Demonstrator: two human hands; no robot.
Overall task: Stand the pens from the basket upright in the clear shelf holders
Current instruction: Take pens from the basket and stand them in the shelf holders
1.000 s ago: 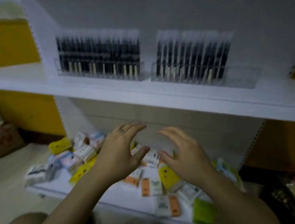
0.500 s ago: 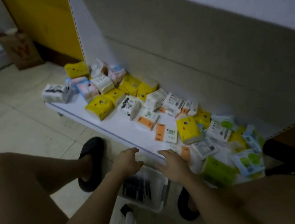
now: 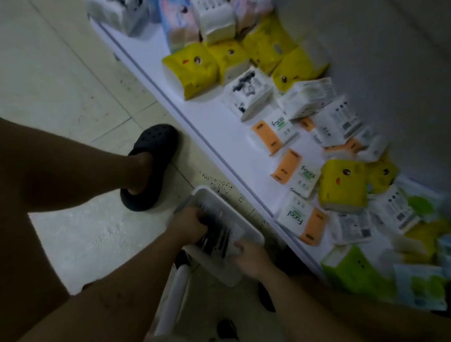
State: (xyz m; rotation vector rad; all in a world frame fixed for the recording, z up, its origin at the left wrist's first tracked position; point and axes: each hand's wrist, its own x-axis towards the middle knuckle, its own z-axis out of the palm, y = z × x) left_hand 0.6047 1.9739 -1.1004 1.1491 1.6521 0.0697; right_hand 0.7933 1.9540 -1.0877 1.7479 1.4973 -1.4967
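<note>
One white plastic basket [image 3: 207,193], dark slim pens [image 3: 215,239] blurred past counting, left hand [image 3: 189,225] palm-down gripping some, right hand [image 3: 248,255] grip unclear.

Shop floor here: a low white shelf [image 3: 214,115] carries a jumble of packaged tissue packs [image 3: 192,72], with pale tiled floor [image 3: 48,63] just beside the shelf.

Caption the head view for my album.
Left hand and right hand reach among pens in the basket, beside shelved tissue packs.
</note>
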